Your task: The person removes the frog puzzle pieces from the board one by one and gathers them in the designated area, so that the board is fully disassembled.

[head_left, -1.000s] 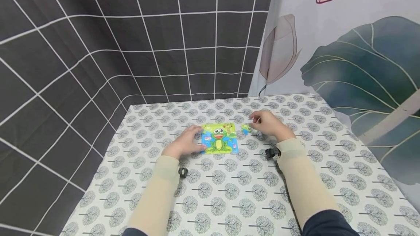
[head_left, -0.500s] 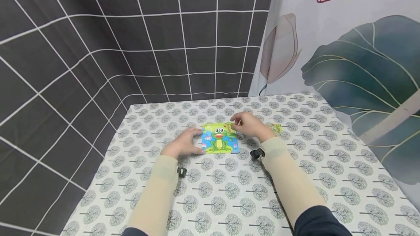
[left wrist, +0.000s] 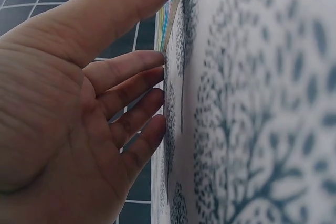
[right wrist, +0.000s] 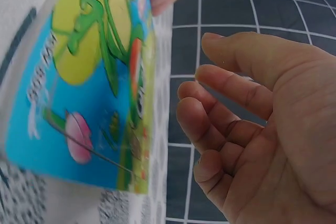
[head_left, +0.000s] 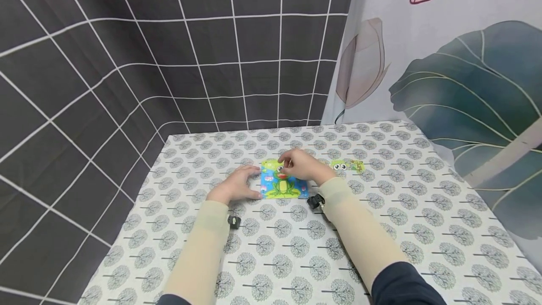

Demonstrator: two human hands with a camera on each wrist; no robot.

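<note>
A frog jigsaw puzzle (head_left: 279,189) lies flat on the tree-print cloth, its picture a green frog on blue and yellow-green. My left hand (head_left: 235,185) rests at the puzzle's left edge, thumb and fingers spread; in the left wrist view its thumb and forefinger reach the layered edge. Over the frog's face is my right hand (head_left: 301,164), covering part of the eyes and the upper right corner. The right wrist view shows that hand's fingers loosely bent, with no piece visible between them. To the right lie an eyes piece (head_left: 340,166) and a green-and-red piece (head_left: 358,165).
The patterned cloth (head_left: 288,258) covers the table. A dark curtain with white grid lines (head_left: 211,46) hangs behind and at the left. At the right hangs a pale curtain with large leaves (head_left: 474,88). Small black wrist cameras sit on both sleeves.
My right hand moves left from a puzzle piece beside the board, past its upper right corner, to the frog's face. Two loose pieces come into sight behind it. The left hand stays nearly still.
</note>
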